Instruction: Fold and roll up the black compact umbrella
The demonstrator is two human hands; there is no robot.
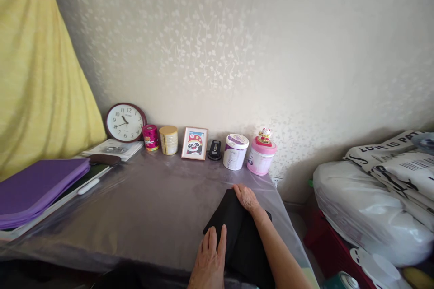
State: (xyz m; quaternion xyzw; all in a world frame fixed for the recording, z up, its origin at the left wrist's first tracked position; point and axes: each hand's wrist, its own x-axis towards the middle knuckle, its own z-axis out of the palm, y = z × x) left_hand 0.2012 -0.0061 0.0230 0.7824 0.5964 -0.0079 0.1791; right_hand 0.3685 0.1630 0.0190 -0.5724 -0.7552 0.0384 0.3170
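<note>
A folded piece of black cloth (233, 219) lies near the front right of the table, its lower part running toward the near edge. My left hand (210, 255) rests on its left side with the fingers stretched out and the thumb apart. At the cloth's far edge, my right hand (246, 198) has its fingers bent over the fold and closed on it. My right forearm crosses the cloth's right side and hides part of it. What kind of cloth article this is, I cannot make out.
A clock (125, 122), pink can (151, 137), ribbed tub (168, 140), panda picture (194, 143), black device (214, 150), white tub (235, 151) and pink-lidded tub (261, 157) line the wall. Purple folders (44, 187) lie left. Bags (369, 207) stand right of the table (152, 216).
</note>
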